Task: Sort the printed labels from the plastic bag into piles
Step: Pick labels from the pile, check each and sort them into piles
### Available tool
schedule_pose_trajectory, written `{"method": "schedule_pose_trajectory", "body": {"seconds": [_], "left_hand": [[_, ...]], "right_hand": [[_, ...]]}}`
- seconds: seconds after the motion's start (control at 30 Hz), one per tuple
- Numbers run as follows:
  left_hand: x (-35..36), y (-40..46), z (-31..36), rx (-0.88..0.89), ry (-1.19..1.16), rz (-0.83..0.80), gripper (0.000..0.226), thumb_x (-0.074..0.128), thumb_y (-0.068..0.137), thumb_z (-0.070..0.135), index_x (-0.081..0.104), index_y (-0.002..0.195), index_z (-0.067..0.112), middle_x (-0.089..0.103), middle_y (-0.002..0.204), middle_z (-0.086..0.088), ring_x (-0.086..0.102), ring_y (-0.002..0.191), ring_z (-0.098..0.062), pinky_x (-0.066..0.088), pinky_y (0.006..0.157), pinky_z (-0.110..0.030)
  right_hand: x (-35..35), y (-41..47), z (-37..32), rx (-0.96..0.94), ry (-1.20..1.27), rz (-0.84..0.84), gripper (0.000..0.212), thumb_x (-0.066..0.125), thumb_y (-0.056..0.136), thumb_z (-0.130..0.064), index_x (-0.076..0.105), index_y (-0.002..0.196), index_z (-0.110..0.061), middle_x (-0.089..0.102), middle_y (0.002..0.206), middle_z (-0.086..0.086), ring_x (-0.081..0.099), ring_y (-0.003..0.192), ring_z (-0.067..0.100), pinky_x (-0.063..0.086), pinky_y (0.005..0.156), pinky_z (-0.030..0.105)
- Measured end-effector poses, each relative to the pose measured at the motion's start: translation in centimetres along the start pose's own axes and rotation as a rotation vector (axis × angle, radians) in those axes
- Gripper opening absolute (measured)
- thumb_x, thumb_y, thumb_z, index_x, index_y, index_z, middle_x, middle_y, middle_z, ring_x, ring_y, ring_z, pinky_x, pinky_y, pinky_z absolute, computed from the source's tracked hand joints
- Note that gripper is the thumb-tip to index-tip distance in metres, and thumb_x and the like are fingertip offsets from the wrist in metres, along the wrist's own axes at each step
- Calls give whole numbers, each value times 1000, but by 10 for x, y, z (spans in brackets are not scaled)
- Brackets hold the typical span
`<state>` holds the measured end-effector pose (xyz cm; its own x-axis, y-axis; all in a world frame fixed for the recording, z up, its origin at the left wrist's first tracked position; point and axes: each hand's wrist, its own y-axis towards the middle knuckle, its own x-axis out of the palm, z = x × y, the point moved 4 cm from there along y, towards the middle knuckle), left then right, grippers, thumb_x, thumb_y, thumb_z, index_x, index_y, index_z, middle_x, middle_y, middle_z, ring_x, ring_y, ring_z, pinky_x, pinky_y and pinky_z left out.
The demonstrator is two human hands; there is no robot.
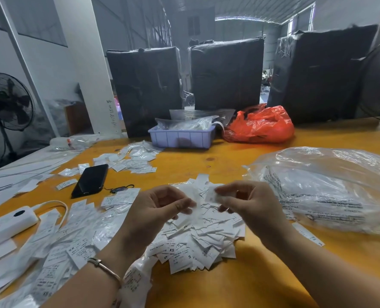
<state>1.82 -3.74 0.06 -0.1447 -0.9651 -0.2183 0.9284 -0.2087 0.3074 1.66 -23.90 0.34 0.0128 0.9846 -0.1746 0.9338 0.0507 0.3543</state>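
Head view:
Right hand point(249, 203): raised above the heap, its grip pinched on a small white label point(213, 194) between thumb and fingertips.
Left hand point(160, 207): fingers curled, grip pinching a blurred white label; a bracelet point(104, 266) is on the wrist.
Label heap point(202, 241): loose pile on the yellow tabletop point(229, 156), directly under both hands; size marks S and XS show.
Other piles: longer labels point(57, 241) at left, a smaller scatter point(135, 158) farther back.
Plastic bag point(327, 190): clear, crumpled, lying right of the heap.
Phone point(91, 180): black, left of centre.
Tray point(182, 135): lilac, at the back, beside an orange bag point(260, 125).
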Motion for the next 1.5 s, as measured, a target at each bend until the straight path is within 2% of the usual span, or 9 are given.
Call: {"method": "schedule_pose_trajectory", "body": {"seconds": [0.13, 0.27, 0.5, 0.73, 0.97, 1.1, 1.27, 1.4, 1.5], "left_hand": [[5, -2, 2, 32, 52, -60, 22, 78, 73, 24, 71, 83, 6, 76, 81, -9, 73, 73, -23, 54, 63, -19], [8, -3, 1, 60, 110, -95, 21, 78, 72, 23, 72, 83, 7, 75, 79, -9, 72, 72, -24, 58, 69, -25], [8, -3, 2, 67, 119, -96, 24, 79, 70, 25, 73, 83, 6, 75, 79, -10, 72, 73, -26, 58, 70, -29], [8, -4, 4, 79, 117, -76, 24, 79, 68, 25, 73, 82, 6, 75, 77, -8, 72, 71, -25, 58, 68, -26], [9, -4, 3, 81, 126, -89, 23, 79, 68, 26, 73, 81, 8, 75, 76, -7, 71, 69, -22, 57, 67, -24], [9, -3, 2, 78, 141, -96, 20, 77, 71, 25, 72, 82, 9, 75, 78, -5, 72, 69, -19, 55, 65, -21], [9, -2, 2, 74, 137, -99, 23, 75, 73, 28, 72, 83, 8, 76, 78, -6, 72, 68, -19, 56, 65, -21], [9, -2, 1, 74, 145, -118, 21, 72, 76, 28, 72, 84, 9, 76, 79, -5, 72, 70, -20, 56, 66, -22], [9, -2, 1, 71, 139, -127, 20, 71, 78, 27, 71, 85, 8, 76, 80, -6, 71, 70, -20, 56, 66, -24]], "right_hand": [[-14, 1, -15, -143, 131, 91, 47, 66, 79, 12, 63, 113, -21, 72, 88, 9, 70, 67, 19, 54, 59, 21], [-9, -4, -28, -239, 170, 22, 43, 70, 77, 9, 62, 111, -15, 75, 86, 7, 71, 70, 18, 55, 64, 21], [0, -9, -34, -337, 12, 4, 37, 74, 76, 8, 66, 106, -11, 74, 81, 2, 70, 67, 11, 54, 64, 18], [-1, -8, -32, -330, -57, 11, 37, 74, 75, 8, 66, 104, -14, 73, 84, 0, 70, 72, 5, 54, 63, 15], [2, -10, -33, -341, -161, 18, 38, 76, 75, 5, 67, 103, -19, 73, 82, -4, 69, 71, 9, 57, 68, 34], [4, -11, -31, -347, -205, -21, 37, 75, 74, 6, 68, 104, -15, 71, 81, -6, 68, 69, 9, 57, 65, 36], [0, -5, -26, -266, -96, -72, 33, 71, 75, 11, 69, 99, -11, 71, 80, 2, 68, 70, 11, 58, 62, 31], [-1, -4, -21, -194, 15, -126, 30, 67, 75, 16, 67, 97, -5, 72, 80, 10, 67, 66, 24, 59, 62, 39], [1, -3, -18, -164, 9, -156, 30, 66, 76, 17, 66, 98, -3, 71, 80, 10, 65, 63, 15, 58, 61, 31]]}}
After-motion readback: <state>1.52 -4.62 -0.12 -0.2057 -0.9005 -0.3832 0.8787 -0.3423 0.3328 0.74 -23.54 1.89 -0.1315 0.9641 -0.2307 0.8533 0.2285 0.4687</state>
